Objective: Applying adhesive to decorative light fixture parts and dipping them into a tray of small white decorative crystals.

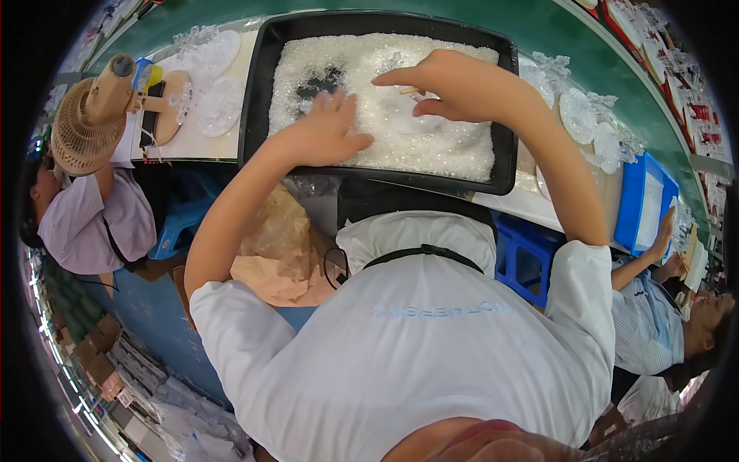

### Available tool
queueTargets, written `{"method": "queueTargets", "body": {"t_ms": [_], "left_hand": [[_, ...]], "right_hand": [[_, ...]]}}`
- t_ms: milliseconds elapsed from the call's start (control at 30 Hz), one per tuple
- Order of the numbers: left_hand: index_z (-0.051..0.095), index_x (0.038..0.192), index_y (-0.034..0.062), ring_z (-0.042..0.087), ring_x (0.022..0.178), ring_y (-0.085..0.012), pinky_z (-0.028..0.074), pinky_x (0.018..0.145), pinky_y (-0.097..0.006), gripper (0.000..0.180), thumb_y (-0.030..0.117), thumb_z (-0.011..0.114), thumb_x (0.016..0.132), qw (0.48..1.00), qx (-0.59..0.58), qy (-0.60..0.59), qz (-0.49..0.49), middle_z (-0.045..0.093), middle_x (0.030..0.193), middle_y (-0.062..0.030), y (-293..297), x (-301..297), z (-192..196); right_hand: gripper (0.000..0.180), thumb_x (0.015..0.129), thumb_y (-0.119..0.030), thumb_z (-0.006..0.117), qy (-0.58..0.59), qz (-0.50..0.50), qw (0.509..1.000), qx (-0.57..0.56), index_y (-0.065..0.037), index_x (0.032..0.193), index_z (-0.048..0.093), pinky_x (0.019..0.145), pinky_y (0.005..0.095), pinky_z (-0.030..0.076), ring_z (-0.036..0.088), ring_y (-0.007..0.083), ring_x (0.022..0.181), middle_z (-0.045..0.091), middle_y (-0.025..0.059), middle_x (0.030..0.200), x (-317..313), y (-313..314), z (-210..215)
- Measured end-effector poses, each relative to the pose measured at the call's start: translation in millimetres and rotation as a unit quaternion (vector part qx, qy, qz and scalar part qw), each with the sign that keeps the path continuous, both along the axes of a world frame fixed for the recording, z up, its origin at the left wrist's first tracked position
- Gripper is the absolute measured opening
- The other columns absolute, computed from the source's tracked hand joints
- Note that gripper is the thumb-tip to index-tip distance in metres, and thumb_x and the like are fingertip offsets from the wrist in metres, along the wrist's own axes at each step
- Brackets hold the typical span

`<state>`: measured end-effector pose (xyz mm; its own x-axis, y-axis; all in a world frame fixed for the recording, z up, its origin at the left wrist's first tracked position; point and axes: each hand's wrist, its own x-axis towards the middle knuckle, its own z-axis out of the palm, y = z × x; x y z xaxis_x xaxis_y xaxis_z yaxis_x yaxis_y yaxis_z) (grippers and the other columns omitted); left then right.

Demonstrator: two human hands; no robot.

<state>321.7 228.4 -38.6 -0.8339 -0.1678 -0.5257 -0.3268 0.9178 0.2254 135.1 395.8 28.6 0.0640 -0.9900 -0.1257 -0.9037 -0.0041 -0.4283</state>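
Observation:
A big black tray (509,115) holds a wide layer of small clear beads or granules (462,150). Over its left part my left hand (319,132) is open, fingers spread and a little blurred, close above the granules. A dark bare patch (329,77) of the tray bottom shows by its fingertips. On the right, my right hand (458,86) is above the granules with its index finger stretched left and the other fingers curled. A small thin yellowish tip (410,91) shows between its index finger and thumb; the rest of that piece is hidden.
Clear plastic discs and sprigs (218,104) lie left of the tray, more clear discs (579,115) to its right. A beige fan (88,127) stands at the left, a blue bin (643,202) at the right. Co-workers sit on both sides. Brown bags (281,254) are below the table edge.

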Motion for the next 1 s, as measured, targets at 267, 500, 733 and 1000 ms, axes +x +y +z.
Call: {"method": "queueTargets", "body": {"t_ms": [267,500,733,1000], "left_hand": [[0.015,0.146,-0.0197,0.012,0.148,-0.0481,0.016,0.122,-0.042,0.083,0.023,0.054,0.086,0.918,0.268,0.282,0.076,0.015,0.153,-0.0417,42,-13,-1],[0.023,0.148,-0.0122,0.018,0.145,-0.0505,0.023,0.117,-0.055,0.084,0.04,0.054,0.09,0.988,0.058,0.134,0.043,0.019,0.153,-0.0385,0,13,-12],[0.027,0.147,-0.0118,0.026,0.143,-0.0498,0.026,0.116,-0.051,0.084,0.05,0.051,0.095,0.985,0.074,0.157,0.009,0.027,0.151,-0.0372,34,-1,8],[0.038,0.146,-0.0052,0.038,0.141,-0.0283,0.028,0.116,-0.034,0.063,0.037,0.051,0.101,0.889,0.295,0.28,0.211,0.043,0.15,-0.0201,-12,-10,7]], "right_hand": [[0.038,0.084,-0.009,0.066,-0.004,-0.166,0.971,-0.173,-0.006,0.122,0.065,0.074,0.0443,0.053,0.066,0.0383,0.077,0.071,0.019,0.089,26,-8,-34],[0.057,0.081,-0.009,0.069,-0.026,0.039,0.991,-0.126,-0.012,0.136,0.055,0.08,0.0413,0.054,0.066,0.0315,0.09,0.068,0.0154,0.105,-5,8,0],[0.035,0.072,-0.019,0.077,0.252,0.14,0.949,-0.13,-0.013,0.106,0.069,0.064,0.0338,0.055,0.068,0.0235,0.08,0.06,0.0057,0.088,-11,-17,-16],[0.04,0.074,-0.017,0.076,0.257,0.021,0.925,-0.278,-0.014,0.113,0.068,0.062,0.0323,0.054,0.068,0.0213,0.083,0.063,0.0051,0.094,-23,26,-11]]}}
